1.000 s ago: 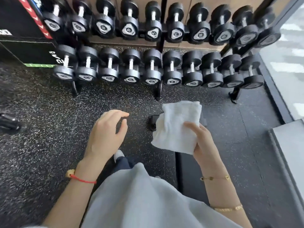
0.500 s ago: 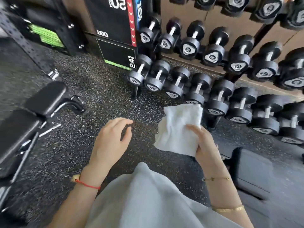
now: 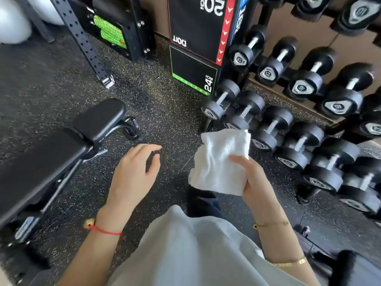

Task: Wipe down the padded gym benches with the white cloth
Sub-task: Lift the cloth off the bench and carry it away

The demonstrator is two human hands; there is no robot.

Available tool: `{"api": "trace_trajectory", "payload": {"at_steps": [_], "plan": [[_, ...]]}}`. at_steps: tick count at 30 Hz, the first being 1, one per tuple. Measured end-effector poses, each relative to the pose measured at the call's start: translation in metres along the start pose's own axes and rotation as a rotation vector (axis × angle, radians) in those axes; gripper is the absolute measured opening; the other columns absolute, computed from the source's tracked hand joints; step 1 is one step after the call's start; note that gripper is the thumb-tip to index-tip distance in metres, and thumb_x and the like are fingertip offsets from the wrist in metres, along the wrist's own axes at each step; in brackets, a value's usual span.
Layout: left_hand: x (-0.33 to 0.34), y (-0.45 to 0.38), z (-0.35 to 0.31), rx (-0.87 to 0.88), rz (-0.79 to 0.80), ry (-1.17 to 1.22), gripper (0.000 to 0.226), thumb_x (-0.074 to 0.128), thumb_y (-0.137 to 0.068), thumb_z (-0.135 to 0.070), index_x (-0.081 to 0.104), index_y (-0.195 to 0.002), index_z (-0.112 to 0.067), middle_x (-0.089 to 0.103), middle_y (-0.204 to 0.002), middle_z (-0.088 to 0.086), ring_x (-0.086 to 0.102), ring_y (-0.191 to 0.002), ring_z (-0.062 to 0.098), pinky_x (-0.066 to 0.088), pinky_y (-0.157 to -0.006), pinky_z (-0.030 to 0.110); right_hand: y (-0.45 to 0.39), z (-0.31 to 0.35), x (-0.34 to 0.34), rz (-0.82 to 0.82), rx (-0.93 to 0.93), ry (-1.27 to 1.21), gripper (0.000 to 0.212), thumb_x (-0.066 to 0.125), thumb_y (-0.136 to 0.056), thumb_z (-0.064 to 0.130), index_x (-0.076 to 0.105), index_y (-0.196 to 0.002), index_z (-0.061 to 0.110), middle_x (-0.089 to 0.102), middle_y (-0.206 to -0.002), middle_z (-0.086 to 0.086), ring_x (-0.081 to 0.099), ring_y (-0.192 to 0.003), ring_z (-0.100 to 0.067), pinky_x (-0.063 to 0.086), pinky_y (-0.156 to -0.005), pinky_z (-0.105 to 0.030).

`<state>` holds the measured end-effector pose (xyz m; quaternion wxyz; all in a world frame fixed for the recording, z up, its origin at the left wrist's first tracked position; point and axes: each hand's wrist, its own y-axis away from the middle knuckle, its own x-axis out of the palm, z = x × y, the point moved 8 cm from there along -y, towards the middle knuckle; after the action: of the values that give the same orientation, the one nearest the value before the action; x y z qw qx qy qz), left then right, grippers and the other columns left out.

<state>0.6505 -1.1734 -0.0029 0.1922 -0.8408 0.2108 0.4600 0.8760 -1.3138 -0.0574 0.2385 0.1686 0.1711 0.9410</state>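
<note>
A black rubber floor flecked with pale specks (image 3: 51, 79) fills the scene. On the right a dark rack of black round-headed dumbbells (image 3: 309, 129) runs in two rows along a brown wall. At the left lies a black padded gym bench (image 3: 41, 162) on a metal frame, its smaller pad (image 3: 100, 118) at the far end. Behind it stand a black plyo box with a red and a green edge and white numerals (image 3: 195, 38) and a black perforated steel upright (image 3: 82, 40).

The right hand (image 3: 255, 182) holds a folded white terry cloth (image 3: 218, 164) in the air above the floor, well apart from the bench; its thumb lies across the cloth's near face and the fingers are hidden behind it, clamped on it. The left hand (image 3: 134, 174) hovers just beside the bench, holding nothing, its fingers (image 3: 152, 147) loosely curled and a little apart. A thin red cord bracelet (image 3: 105, 231) circles the left wrist, and a fine gold chain (image 3: 270, 224) circles the right.
</note>
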Motion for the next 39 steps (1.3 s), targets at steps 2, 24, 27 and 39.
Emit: {"api": "trace_trajectory", "payload": {"at_steps": [2, 24, 27, 39], "plan": [[-0.001, -0.034, 0.012, 0.003, -0.022, 0.007, 0.026, 0.051, -0.096, -0.026, 0.063, -0.118, -0.021, 0.065, -0.116, -0.009, 0.06, -0.106, 0.012, 0.048, -0.09, 0.027, -0.037, 0.014, 0.011, 0.038, -0.007, 0.015, 0.043, 0.067, -0.087, 0.041, 0.064, -0.128, 0.031, 0.07, -0.122, -0.003, 0.068, -0.111, -0.022, 0.058, -0.09, -0.037], [-0.033, -0.491, 0.16, -0.068, -0.081, 0.015, 0.024, 0.053, -0.096, -0.024, 0.064, -0.117, -0.022, 0.064, -0.118, -0.01, 0.06, -0.109, 0.013, 0.049, -0.089, 0.031, -0.498, 0.21, 0.149, 0.076, -0.022, -0.019, 0.041, 0.074, -0.082, 0.04, 0.069, -0.122, 0.033, 0.073, -0.118, 0.0, 0.07, -0.107, -0.022, 0.059, -0.08, -0.034], [-0.034, -0.559, 0.189, -0.036, -0.054, 0.014, 0.024, 0.054, -0.096, -0.023, 0.065, -0.118, -0.019, 0.064, -0.12, -0.008, 0.06, -0.11, 0.014, 0.047, -0.092, 0.03, -0.559, 0.222, 0.174, 0.062, -0.006, -0.025, 0.046, 0.072, -0.083, 0.039, 0.065, -0.127, 0.03, 0.07, -0.123, -0.005, 0.067, -0.113, -0.028, 0.054, -0.094, -0.047], [-0.066, -0.807, 0.267, 0.112, 0.046, -0.006, 0.025, 0.054, -0.097, -0.022, 0.065, -0.119, -0.02, 0.064, -0.12, -0.008, 0.059, -0.111, 0.01, 0.044, -0.095, 0.023, -0.753, 0.294, 0.252, -0.099, -0.022, -0.091, 0.044, 0.068, -0.083, 0.035, 0.067, -0.126, 0.025, 0.07, -0.123, -0.008, 0.066, -0.115, -0.029, 0.049, -0.102, -0.051]]}}
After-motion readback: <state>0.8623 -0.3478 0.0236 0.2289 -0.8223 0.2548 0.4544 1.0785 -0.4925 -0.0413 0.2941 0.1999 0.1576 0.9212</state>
